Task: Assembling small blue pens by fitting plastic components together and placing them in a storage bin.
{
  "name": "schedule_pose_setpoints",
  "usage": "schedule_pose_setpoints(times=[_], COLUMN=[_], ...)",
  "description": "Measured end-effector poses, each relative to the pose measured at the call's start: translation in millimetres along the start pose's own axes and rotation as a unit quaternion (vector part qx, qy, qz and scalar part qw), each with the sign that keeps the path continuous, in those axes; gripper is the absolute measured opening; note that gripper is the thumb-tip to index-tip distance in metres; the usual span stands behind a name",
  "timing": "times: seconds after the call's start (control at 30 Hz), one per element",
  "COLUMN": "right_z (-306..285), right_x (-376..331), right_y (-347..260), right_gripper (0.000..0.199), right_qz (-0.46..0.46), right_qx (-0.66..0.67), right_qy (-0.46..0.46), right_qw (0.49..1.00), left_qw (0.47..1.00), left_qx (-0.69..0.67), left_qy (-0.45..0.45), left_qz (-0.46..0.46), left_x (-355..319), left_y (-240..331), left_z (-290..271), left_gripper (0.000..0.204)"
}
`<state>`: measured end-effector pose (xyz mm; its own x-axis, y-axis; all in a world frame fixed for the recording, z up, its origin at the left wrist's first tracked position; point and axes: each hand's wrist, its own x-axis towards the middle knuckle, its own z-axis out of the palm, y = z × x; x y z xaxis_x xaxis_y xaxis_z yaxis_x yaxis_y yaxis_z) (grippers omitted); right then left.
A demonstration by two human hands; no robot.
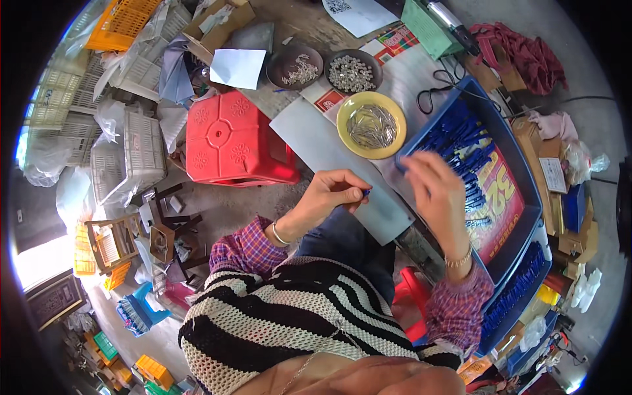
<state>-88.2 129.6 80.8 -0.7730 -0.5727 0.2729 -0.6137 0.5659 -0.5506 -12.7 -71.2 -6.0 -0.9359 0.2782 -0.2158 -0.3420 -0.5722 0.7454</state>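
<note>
My left hand (pixel 332 196) is closed in a pinch above my lap. A small dark blue piece (pixel 367 193) shows at its fingertips; its exact kind is too small to make out. My right hand (pixel 436 197) is raised beside the near left corner of a blue tray (pixel 507 260). Its fingers are bent and slightly blurred, with the thumb apart and nothing visible between them. Many slim dark blue pen-like parts (pixel 464 141) lie in the tray. Just beyond my hands, a yellow bowl (pixel 343 125) holds thin silvery metal pieces (pixel 372 126).
Two dark bowls, one with small metal pieces (pixel 303 71) and one with round silvery pieces (pixel 351 73), stand farther back. Black-handled scissors (pixel 426 100) lie by the tray. A red stool (pixel 220 135) is at the left. Another blue tray (pixel 517 296) sits at the right.
</note>
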Motion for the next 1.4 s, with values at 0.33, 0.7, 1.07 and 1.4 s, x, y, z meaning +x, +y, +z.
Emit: schedule_pose_setpoints(times=[0.33,0.7,1.07,1.4], right_z=[69.1,85.0,97.4,81.7], right_x=[132.5,148.6,152.1,148.1], right_y=[109.7,115.4,118.2,117.4], right_gripper=[0.014,0.019,0.013,0.03], right_qz=[-0.106,-0.123,-0.181,-0.143], right_qx=[-0.124,-0.111,-0.099,0.024], right_qy=[-0.023,-0.042,-0.037,0.034], right_qw=[0.986,0.985,0.978,0.989], left_qw=[0.997,0.996,0.995,0.982], left_qx=[0.058,0.024,0.006,0.119], left_qy=[0.037,0.04,0.049,0.127], left_qz=[-0.021,-0.08,-0.083,-0.071], left_x=[-0.3,10.8,3.4,14.3], left_y=[-10.0,-18.7,-19.9,-11.6], left_z=[-2.0,-4.7,-5.0,10.3], left_gripper=[0.011,0.012,0.013,0.007])
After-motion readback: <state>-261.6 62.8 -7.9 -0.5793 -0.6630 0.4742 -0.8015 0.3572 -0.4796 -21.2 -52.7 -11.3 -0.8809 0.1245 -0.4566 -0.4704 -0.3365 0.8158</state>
